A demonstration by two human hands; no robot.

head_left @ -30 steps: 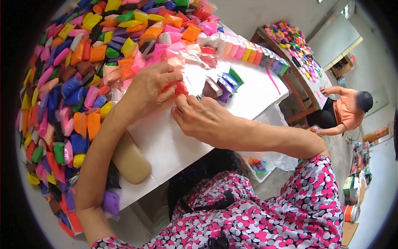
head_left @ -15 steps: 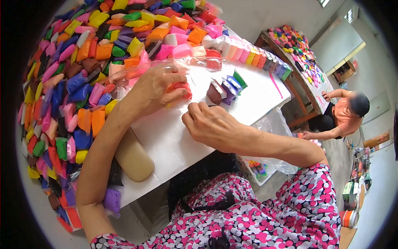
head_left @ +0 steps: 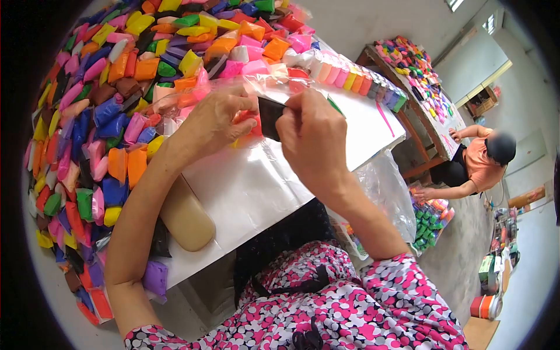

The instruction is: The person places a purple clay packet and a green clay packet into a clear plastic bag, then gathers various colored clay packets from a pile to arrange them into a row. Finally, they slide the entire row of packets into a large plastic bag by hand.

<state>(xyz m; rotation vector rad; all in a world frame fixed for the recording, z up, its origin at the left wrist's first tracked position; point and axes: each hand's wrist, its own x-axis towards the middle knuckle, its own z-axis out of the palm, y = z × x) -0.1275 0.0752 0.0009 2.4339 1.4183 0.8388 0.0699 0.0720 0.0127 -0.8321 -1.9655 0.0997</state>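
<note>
My left hand [head_left: 219, 119] is closed around a clear plastic bag [head_left: 169, 111], its fingers against a red-orange packet [head_left: 252, 129]. My right hand [head_left: 315, 137] pinches a dark, nearly black packet [head_left: 270, 118], held upright beside the red-orange one at the fingertips of my left hand. Behind my right hand the edge of a green packet [head_left: 335, 105] shows; whatever else lies there is hidden. Below my left forearm, a beige rounded block [head_left: 189, 216] rests on the white tabletop [head_left: 245, 204].
A large heap of colourful wrapped packets [head_left: 116, 116] covers the left and far side. A row of packets [head_left: 356, 79] lines the far right edge. Beside the table hang a clear plastic bag [head_left: 382, 186] and packed bundles [head_left: 431, 221]. A co-worker [head_left: 487, 154] is at another table [head_left: 431, 114].
My right hand has moved up and away from me, and a dark packet is now in its fingers beside my left hand. It now covers the brown and purple packets. My left hand stays put.
</note>
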